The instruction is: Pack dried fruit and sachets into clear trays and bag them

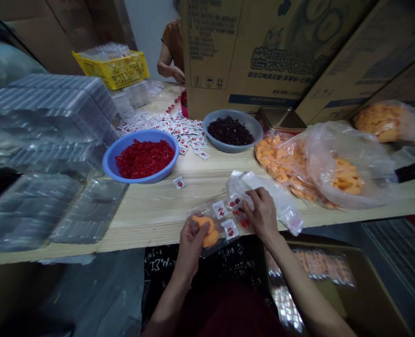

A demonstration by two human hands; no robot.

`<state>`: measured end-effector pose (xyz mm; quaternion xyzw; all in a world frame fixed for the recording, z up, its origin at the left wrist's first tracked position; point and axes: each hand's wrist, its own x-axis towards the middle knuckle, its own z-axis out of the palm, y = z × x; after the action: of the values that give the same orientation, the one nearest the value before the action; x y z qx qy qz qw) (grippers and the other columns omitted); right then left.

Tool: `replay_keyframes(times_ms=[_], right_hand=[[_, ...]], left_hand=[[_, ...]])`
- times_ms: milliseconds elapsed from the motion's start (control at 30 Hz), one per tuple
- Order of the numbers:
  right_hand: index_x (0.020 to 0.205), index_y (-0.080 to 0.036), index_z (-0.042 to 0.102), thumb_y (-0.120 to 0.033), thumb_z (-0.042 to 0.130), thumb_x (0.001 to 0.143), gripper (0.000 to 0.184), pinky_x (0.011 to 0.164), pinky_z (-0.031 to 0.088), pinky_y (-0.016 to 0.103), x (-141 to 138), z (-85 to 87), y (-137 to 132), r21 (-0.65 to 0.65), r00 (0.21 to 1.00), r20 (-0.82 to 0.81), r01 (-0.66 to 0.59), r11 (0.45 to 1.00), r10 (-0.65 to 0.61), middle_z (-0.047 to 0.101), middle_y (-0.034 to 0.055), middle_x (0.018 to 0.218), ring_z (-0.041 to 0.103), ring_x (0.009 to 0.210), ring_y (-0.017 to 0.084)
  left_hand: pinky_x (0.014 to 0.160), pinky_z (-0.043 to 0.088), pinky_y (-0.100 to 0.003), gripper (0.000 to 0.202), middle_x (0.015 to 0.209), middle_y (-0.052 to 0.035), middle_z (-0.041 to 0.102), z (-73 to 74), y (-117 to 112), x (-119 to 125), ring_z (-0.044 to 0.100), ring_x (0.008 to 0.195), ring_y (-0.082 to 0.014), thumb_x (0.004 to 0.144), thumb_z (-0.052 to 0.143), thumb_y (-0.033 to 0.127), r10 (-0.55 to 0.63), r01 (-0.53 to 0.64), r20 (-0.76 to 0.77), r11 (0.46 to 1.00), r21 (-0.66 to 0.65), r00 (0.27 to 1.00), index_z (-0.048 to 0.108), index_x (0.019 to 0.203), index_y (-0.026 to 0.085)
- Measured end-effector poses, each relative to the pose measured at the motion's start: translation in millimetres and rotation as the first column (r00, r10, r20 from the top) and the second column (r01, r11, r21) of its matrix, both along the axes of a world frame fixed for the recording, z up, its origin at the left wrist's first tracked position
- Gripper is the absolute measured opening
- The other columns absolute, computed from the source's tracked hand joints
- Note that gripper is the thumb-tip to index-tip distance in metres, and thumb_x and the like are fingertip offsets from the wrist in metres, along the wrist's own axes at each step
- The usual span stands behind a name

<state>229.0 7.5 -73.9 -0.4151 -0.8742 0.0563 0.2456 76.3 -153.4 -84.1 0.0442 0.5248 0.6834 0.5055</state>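
Note:
A clear plastic tray is tilted over the table's front edge. It carries curved orange pieces, two small white sachets with red print, and small red and dark pieces. Wrapped around the tray's left end, my left hand is closed, its thumb pressed over the orange pieces. At the right end my right hand has its fingers bent together by the red and dark pieces; what lies between the fingertips is hidden. A stack of clear plastic bags lies beneath and beside my right hand.
Behind are a blue bowl of red pieces, a grey-blue bowl of dark pieces and scattered sachets. Stacked clear trays stand left, bags of orange pieces right. A carton holds packs below. Across the table sits a person.

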Motion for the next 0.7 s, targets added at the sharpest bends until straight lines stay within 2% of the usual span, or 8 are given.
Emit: replay_keyframes(times_ms=[167, 367, 533, 700], right_hand=[[0.081, -0.021, 0.057, -0.022, 0.048, 0.091, 0.014, 0.064, 0.037, 0.027, -3, 8.2, -7, -0.244, 0.997, -0.052, -0.061, 0.968, 0.05, 0.059, 0.0024, 0.077, 0.055, 0.069, 0.017], [0.082, -0.021, 0.058, -0.022, 0.051, 0.085, 0.008, 0.063, 0.035, 0.027, -5, 2.8, -12, -0.343, 0.997, -0.075, -0.022, 0.939, -0.005, 0.059, -0.0001, 0.071, 0.053, 0.063, 0.016], [0.079, -0.02, 0.06, -0.025, 0.051, 0.084, 0.011, 0.06, 0.036, 0.026, -6, -6.9, -12, -0.46, 0.989, -0.146, -0.056, 0.886, -0.014, 0.057, -0.0016, 0.064, 0.052, 0.059, 0.015], [0.071, -0.02, 0.056, -0.026, 0.051, 0.083, 0.014, 0.058, 0.036, 0.025, -13, -23.9, -20, -0.519, 0.983, -0.186, -0.099, 0.849, 0.001, 0.056, -0.0018, 0.061, 0.05, 0.057, 0.014]], left_hand=[[0.079, 0.056, -0.03, 0.06, 0.101, -0.0084, 0.073, 7.7, -12, -9, 0.072, 0.086, -0.0192, 0.071, 0.082, 0.039, 0.062, -0.062, -0.039, 0.998, 0.012, 0.997, 0.052, 0.12, 0.019], [0.072, 0.056, -0.026, 0.06, 0.096, -0.0048, 0.074, 22.1, -30, -22, 0.071, 0.078, -0.017, 0.069, 0.082, 0.043, 0.107, -0.116, -0.189, 0.992, -0.041, 0.976, 0.057, 0.118, 0.019], [0.078, 0.057, -0.031, 0.06, 0.106, -0.0073, 0.073, 12.6, -34, -27, 0.072, 0.087, -0.0203, 0.072, 0.081, 0.043, 0.227, -0.232, -0.181, 0.973, -0.006, 0.957, 0.054, 0.121, 0.021], [0.08, 0.057, -0.032, 0.059, 0.105, -0.0064, 0.071, 0.4, -32, -18, 0.072, 0.085, -0.0189, 0.075, 0.079, 0.043, 0.261, -0.26, -0.113, 0.965, 0.026, 0.959, 0.052, 0.122, 0.021]])
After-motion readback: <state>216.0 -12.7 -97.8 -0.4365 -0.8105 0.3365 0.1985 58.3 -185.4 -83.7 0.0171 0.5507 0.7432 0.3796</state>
